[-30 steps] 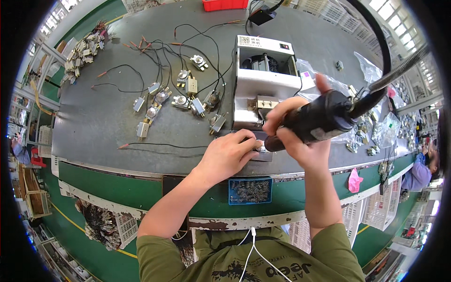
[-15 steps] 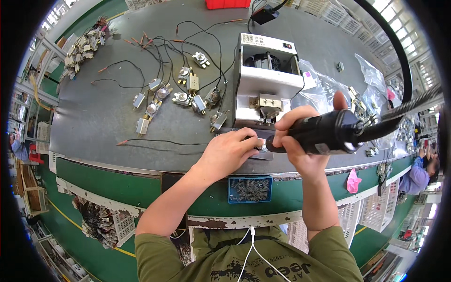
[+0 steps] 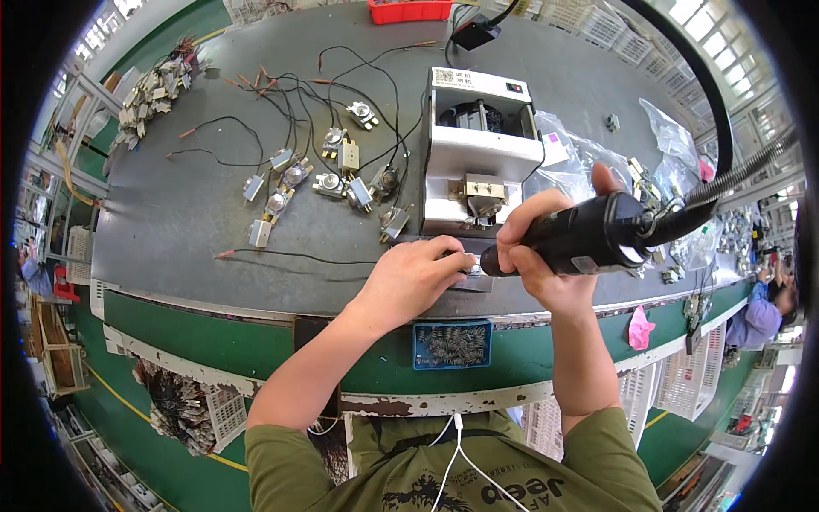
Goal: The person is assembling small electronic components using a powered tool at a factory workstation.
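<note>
My right hand [image 3: 559, 290] is wrapped round a black electric screwdriver [image 3: 589, 235]. The tool is tilted, its nose pointing left toward my left hand [image 3: 414, 277]. Between the fingertips of that hand is a small metal part [image 3: 474, 267], apparently a thermostat, mostly covered by the fingers. It sits over a dark plate at the table's front edge, right by the screwdriver's nose; whether the two touch I cannot tell. A thin black lead [image 3: 316, 258] with a copper-coloured end runs out to the left from under the left hand.
A silver metal machine [image 3: 482, 192] stands just beyond my hands. Left of it lie several thermostats [image 3: 277, 200] with tangled leads. A blue tray [image 3: 452, 365] of small metal pieces sits below the table edge. Clear plastic bags [image 3: 572, 171] lie to the right; a red bin [image 3: 409, 11] stands far back.
The screwdriver and my right hand have shifted very slightly to the left. The left hand keeps its hold; the whole scene has moved a little with the view.
</note>
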`<action>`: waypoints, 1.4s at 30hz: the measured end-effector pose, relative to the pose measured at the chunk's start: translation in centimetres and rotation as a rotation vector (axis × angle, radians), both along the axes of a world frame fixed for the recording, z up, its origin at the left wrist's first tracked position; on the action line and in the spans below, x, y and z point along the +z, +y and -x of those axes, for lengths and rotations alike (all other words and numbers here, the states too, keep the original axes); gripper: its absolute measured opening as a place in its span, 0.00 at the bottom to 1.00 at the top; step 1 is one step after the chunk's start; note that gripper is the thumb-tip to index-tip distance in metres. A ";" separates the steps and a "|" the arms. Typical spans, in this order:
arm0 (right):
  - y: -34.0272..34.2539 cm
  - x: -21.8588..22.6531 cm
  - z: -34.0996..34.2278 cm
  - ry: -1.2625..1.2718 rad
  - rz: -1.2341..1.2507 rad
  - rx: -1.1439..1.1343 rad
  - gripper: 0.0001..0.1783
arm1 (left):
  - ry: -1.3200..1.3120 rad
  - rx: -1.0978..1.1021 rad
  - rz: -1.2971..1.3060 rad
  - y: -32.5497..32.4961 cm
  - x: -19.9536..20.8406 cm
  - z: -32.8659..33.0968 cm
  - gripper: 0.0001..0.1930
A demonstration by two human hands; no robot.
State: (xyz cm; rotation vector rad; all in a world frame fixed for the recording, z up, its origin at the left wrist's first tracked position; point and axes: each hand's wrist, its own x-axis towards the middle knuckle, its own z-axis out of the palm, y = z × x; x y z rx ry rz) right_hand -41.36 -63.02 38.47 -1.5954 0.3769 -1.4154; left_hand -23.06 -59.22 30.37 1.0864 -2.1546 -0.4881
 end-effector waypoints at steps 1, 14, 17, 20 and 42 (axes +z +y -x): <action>-0.1 0.2 0.1 -0.006 0.003 0.049 0.58 | -0.007 0.013 0.019 0.0 0.1 0.1 0.12; 1.9 3.3 0.5 -0.238 -0.086 -0.122 0.61 | -0.064 0.117 0.190 0.6 1.9 2.0 0.10; 2.6 4.4 1.5 -0.175 -0.010 -0.205 0.55 | -0.085 0.123 0.204 0.6 3.6 1.3 0.08; 2.9 4.8 1.6 -0.215 -0.047 -0.210 0.57 | 0.027 0.229 0.356 -1.9 7.2 0.4 0.06; 0.3 0.5 -2.4 0.040 0.016 -0.207 0.59 | -0.054 0.060 -0.128 0.2 0.4 -0.2 0.13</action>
